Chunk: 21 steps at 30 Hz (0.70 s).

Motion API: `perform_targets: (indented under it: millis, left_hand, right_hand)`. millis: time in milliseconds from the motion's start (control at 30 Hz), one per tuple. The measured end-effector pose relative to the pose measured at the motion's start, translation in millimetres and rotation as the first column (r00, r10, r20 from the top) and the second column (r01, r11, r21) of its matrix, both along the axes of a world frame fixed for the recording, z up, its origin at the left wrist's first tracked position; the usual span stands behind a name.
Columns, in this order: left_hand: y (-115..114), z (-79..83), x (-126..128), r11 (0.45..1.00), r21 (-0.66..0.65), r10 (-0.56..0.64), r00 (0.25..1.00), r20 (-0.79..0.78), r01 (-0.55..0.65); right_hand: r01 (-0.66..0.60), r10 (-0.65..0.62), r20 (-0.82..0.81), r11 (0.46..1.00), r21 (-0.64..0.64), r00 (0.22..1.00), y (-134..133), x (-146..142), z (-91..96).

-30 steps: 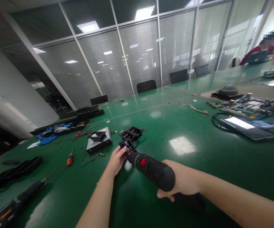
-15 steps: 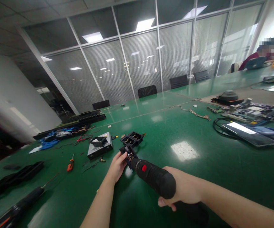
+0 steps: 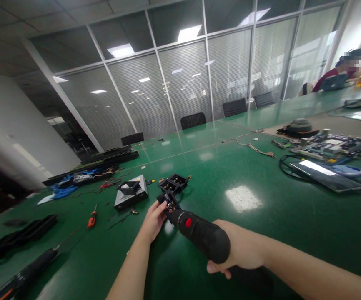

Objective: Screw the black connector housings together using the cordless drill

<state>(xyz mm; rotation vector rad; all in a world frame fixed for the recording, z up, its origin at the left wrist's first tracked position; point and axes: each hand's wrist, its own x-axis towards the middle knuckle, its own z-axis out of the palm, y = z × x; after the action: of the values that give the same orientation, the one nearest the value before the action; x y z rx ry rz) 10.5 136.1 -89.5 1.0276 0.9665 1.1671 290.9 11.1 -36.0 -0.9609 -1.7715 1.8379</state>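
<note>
The green table (image 3: 246,233) lies bare to the right of the hands. The right hand (image 3: 241,250) grips a black electric screwdriver (image 3: 201,235), its tip at a small black module (image 3: 168,204) which the left hand (image 3: 154,218) pinches. Just beyond sit a twin black module (image 3: 173,183) and a grey box (image 3: 130,193); an orange screwdriver (image 3: 91,216) lies left. Positions match half a second ago.
</note>
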Motion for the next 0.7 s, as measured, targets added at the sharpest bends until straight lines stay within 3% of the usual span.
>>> perform_targets:
  millis: [700]
  left_hand:
    - [1.6, -2.5, -0.5, 1.0, -0.001, -0.015, 1.0, 0.018, 0.015]
  right_hand:
    - [0.003, -0.003, 0.018, 1.0, -0.009, 1.0, -2.1, -0.5, 2.0]
